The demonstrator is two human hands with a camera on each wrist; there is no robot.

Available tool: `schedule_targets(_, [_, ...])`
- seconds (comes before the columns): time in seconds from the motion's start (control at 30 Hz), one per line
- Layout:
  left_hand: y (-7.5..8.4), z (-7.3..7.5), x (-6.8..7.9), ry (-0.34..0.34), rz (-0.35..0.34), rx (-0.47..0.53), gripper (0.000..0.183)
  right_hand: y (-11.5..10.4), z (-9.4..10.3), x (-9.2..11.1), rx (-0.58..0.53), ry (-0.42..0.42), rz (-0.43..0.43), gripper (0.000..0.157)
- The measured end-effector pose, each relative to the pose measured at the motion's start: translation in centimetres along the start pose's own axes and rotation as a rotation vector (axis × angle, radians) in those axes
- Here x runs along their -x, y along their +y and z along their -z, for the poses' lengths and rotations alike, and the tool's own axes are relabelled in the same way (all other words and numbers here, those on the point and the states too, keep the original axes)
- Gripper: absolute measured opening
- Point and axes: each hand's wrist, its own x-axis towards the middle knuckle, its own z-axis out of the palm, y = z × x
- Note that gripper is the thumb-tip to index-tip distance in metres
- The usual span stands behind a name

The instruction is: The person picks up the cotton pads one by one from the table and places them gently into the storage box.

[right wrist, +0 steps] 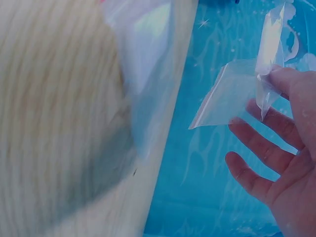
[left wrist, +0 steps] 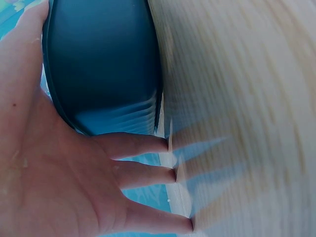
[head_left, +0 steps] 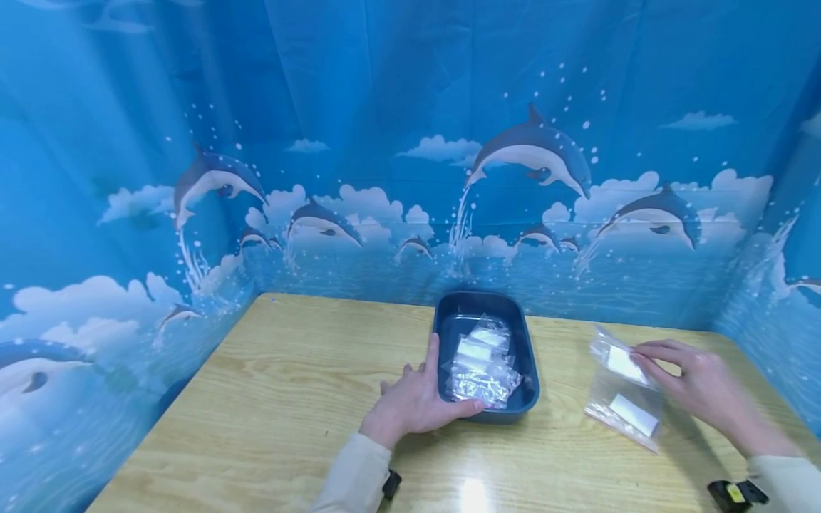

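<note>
In the head view, my left hand [head_left: 417, 402] lies against the near left corner of a dark blue bin [head_left: 532, 370], its thumb at the front rim. The left wrist view shows its fingers [left wrist: 143, 173] straight and spread, tips at the tabletop. Inside the bin are several clear plastic bags [head_left: 484, 374] with white labels. At the right, my right hand [head_left: 702, 377] pinches a clear zip bag [head_left: 621, 362] with a white panel between thumb and fingertips. Below it, a second clear bag [head_left: 633, 415] with a white label lies on the table.
The wooden table [head_left: 308, 370] reaches back to a blue dolphin-print curtain [head_left: 385, 178], which also hangs along both sides. The bin stands near the table's back edge. A dark wrist device [head_left: 736, 493] sits at the right sleeve.
</note>
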Motion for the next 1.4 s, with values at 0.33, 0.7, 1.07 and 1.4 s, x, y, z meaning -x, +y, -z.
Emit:
schedule_targets(0.33, [0.0, 0.0, 0.1, 0.000, 0.003, 0.004, 0.133, -2.3, -0.3, -1.3, -0.032, 0.063, 0.066, 0.027])
schedule_targets(0.7, [0.0, 0.0, 0.0, 0.000, -0.007, 0.016, 0.134, -4.3, -0.8, -2.5, -0.055, 0.111, 0.121, 0.029])
schedule_targets(1.07, [0.0, 0.1, -0.1, -0.007, -0.004, 0.006, 0.134, -6.9, -1.3, -3.9, -0.081, 0.103, 0.133, 0.031])
schedule_targets(1.4, [-0.1, 0.1, 0.0, -0.006, -0.006, 0.005, 0.134, -8.9, -1.8, -5.2, -0.103, 0.091, 0.156, 0.031])
